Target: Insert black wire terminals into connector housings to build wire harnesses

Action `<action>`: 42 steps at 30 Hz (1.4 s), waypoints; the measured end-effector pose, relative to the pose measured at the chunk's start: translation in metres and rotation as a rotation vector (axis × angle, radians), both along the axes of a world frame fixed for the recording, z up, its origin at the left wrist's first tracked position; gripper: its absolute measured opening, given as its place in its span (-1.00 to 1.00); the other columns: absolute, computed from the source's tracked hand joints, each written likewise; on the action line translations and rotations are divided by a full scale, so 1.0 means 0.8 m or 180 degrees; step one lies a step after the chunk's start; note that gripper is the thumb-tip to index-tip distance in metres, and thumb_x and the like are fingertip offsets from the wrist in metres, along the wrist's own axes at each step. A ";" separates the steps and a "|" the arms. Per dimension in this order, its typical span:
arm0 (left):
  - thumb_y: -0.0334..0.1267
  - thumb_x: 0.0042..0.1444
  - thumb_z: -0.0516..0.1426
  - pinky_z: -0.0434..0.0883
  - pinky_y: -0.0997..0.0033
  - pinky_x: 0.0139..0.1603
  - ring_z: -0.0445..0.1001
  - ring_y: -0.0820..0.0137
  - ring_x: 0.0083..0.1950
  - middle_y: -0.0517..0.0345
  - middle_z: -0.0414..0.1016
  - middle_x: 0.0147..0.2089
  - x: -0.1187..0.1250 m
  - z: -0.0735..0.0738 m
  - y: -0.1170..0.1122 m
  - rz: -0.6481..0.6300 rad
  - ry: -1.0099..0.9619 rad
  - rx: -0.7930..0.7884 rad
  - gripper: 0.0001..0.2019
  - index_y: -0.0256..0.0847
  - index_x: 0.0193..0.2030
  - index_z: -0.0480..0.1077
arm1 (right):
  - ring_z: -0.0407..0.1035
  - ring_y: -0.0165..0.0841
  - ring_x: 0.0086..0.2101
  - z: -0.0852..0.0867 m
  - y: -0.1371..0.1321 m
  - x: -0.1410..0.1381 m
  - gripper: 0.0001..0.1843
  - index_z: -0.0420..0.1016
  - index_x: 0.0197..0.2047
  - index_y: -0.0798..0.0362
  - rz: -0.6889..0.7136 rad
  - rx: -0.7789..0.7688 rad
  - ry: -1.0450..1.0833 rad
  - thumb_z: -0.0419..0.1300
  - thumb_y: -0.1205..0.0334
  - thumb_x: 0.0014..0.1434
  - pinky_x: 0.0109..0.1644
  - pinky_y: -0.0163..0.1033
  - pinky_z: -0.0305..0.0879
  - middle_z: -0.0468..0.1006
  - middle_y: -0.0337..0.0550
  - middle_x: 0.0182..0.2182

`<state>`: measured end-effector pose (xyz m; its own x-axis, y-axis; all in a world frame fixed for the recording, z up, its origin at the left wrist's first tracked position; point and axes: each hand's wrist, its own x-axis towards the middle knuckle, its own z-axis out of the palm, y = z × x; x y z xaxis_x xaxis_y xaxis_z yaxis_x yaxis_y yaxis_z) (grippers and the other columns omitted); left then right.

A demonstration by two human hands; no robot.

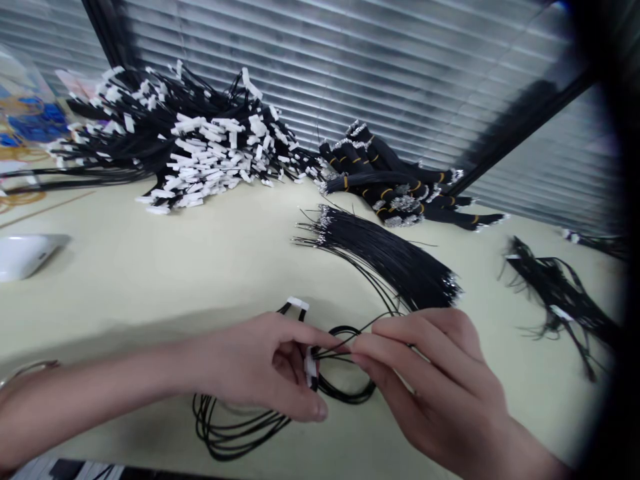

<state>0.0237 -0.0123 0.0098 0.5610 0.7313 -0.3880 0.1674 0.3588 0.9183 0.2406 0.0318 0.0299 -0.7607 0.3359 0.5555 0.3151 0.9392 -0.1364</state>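
My left hand (pixel 260 367) is closed around a white connector (pixel 311 368) with several thin black wires coming out of it. Its index finger reaches out along the wires toward the other hand. With thumb and fingertips pinched, my right hand (pixel 430 380) holds a thin black wire (pixel 367 327) just right of the connector. The looped black cable (pixel 235 440) hangs below and behind my left hand, and a second white connector (pixel 299 303) shows above it. Beyond my right hand lies a loose bundle of cut black wires (pixel 390 253) with metal terminals at the ends.
A big heap of black cables with white connectors (pixel 215 153) fills the back left. Behind the bundle lie wire bundles tied with yellow bands (pixel 390 173). More black cables (pixel 555 287) are at the right. A white case (pixel 25 257) sits at left; blinds (pixel 325 67) stand behind.
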 end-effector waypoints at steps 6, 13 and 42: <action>-0.19 -0.06 0.30 0.32 0.45 -0.27 0.39 0.41 -0.30 0.25 0.39 -0.35 0.000 0.002 0.002 -0.0024 0.0078 0.0036 -0.38 -0.08 0.19 0.30 | 0.31 -0.38 -0.33 0.004 -0.003 -0.008 -0.91 0.38 -0.21 0.09 0.0089 0.0010 -0.0130 0.10 0.44 0.25 -0.22 -0.15 0.13 0.48 -0.21 -0.33; -0.24 -0.03 0.25 0.31 0.47 -0.29 0.35 0.43 -0.32 0.25 0.36 -0.36 0.000 0.006 0.000 -0.0047 0.0081 0.0214 -0.57 -0.13 0.04 0.42 | 0.25 -0.34 -0.34 -0.008 -0.010 -0.009 -0.89 0.43 -0.25 0.12 0.0119 -0.0198 -0.0239 0.08 0.40 0.27 -0.21 -0.14 0.10 0.47 -0.18 -0.37; -0.27 -0.05 0.24 0.32 0.41 -0.27 0.34 0.40 -0.33 0.24 0.38 -0.39 0.001 0.002 -0.001 -0.0013 0.0137 0.0374 -0.54 -0.11 0.06 0.41 | 0.25 -0.28 -0.31 -0.019 -0.015 -0.017 -0.72 0.43 -0.29 0.12 0.0272 -0.0205 -0.0796 -0.09 0.41 0.30 -0.20 -0.10 0.10 0.45 -0.13 -0.35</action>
